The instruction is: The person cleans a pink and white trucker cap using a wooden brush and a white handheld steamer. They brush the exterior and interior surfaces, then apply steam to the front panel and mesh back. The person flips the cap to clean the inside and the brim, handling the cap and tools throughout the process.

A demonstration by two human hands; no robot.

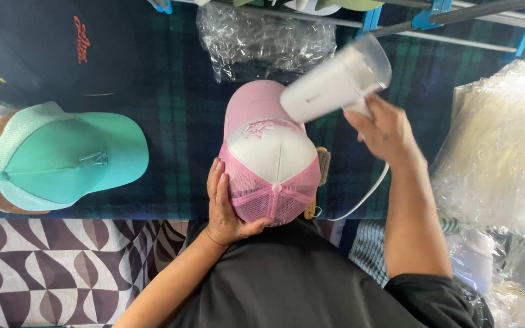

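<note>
Hand (223, 206) cupping pink-and-white mesh cap (270, 159)

The left hand (225, 208) cups the mesh back of a pink and white trucker cap (270, 155) on the dark plaid cloth (180, 115), while the right hand (384, 130) grips a white hair dryer (335, 82) above its brim, near a mint green cap (71, 155).
</note>
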